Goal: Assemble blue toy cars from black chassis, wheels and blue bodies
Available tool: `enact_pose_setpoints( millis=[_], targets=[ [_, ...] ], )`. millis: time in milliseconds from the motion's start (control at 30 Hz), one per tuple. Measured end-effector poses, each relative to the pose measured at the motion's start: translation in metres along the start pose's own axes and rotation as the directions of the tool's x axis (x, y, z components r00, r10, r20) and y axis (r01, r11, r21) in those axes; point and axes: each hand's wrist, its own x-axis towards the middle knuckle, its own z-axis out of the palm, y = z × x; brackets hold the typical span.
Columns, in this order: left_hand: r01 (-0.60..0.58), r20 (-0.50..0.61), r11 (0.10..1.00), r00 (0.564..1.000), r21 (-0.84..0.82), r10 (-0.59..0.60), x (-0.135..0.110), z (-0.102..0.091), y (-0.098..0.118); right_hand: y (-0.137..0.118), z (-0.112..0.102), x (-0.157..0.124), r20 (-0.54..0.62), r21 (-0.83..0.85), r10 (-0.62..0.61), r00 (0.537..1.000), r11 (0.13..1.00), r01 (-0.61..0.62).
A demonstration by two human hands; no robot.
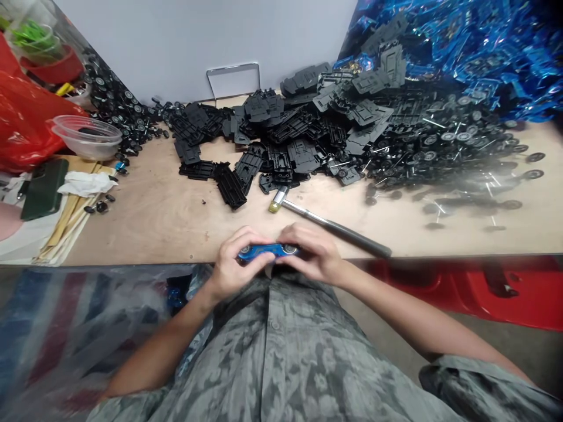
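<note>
My left hand (235, 261) and my right hand (314, 252) grip a small blue die-cast toy car (264, 252) from either end, just above the front edge of the plywood workbench (149, 225). Its wheels show silver at the visible side. A rubber-tipped mallet (334, 227) with a metal handle lies just beyond my right hand, its yellowish head (276, 205) pointing left. Beyond it sits a heap of black plastic car chassis (285, 138). Loose wheels on metal axles (440, 155) are spread to the right.
Shiny blue car bodies (448, 53) are piled at the back right against a pale wall (176, 41). A glass bowl (85, 138), red plastic bag (21, 120), white cloth (85, 183) and dark green case (44, 189) are at the left. A wire frame (233, 79) leans by the wall.
</note>
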Motion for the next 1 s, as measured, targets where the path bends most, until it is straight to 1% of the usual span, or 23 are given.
enact_pose_setpoints(
  millis=[100,167,300,400,567,633,767,867,1000],
  targets=[
    [-0.007,-0.012,1.0,1.0,-0.012,0.006,-0.0019,0.0013,-0.0003,-0.0005,0.0009,-0.0016,0.007,0.015,0.031,0.999,0.999,-0.031],
    [0.001,-0.004,1.0,1.0,-0.025,-0.001,-0.0027,0.0006,-0.0008,0.0005,0.0007,-0.0035,0.015,0.022,0.027,1.0,0.999,-0.027],
    [0.074,-0.013,0.996,0.997,-0.04,-0.074,-0.003,-0.0009,-0.0002,0.0031,0.0021,-0.0073,-0.012,0.049,-0.013,1.0,0.999,0.013],
    [0.129,-0.01,0.991,0.992,-0.032,-0.129,-0.0025,0.0004,0.0027,0.0033,0.0044,-0.0079,-0.033,0.073,-0.009,0.999,0.997,0.012],
    [0.145,-0.028,0.989,0.989,0.007,-0.145,0.0,0.0022,0.0074,0.0018,0.0049,-0.005,-0.03,0.085,0.014,0.999,0.996,-0.011],
    [0.176,-0.012,0.984,0.984,-0.006,-0.176,0.0018,0.0003,0.0075,0.0016,0.0037,-0.0036,-0.018,0.093,0.025,1.0,0.995,-0.023],
    [0.238,0.041,0.967,0.971,-0.09,-0.235,0.0037,-0.0045,0.006,0.0022,0.0021,-0.0023,-0.012,0.111,0.052,0.999,0.993,-0.05],
    [0.223,0.02,0.968,0.975,-0.118,-0.222,0.0019,-0.0039,0.0051,0.0028,0.0027,-0.0033,0.006,0.129,0.041,0.999,0.991,-0.042],
    [0.176,-0.008,0.98,0.984,-0.089,-0.177,-0.0017,0.0003,0.0049,0.0008,0.0019,-0.0025,0.03,0.116,0.018,0.999,0.993,-0.022]
  ],
)
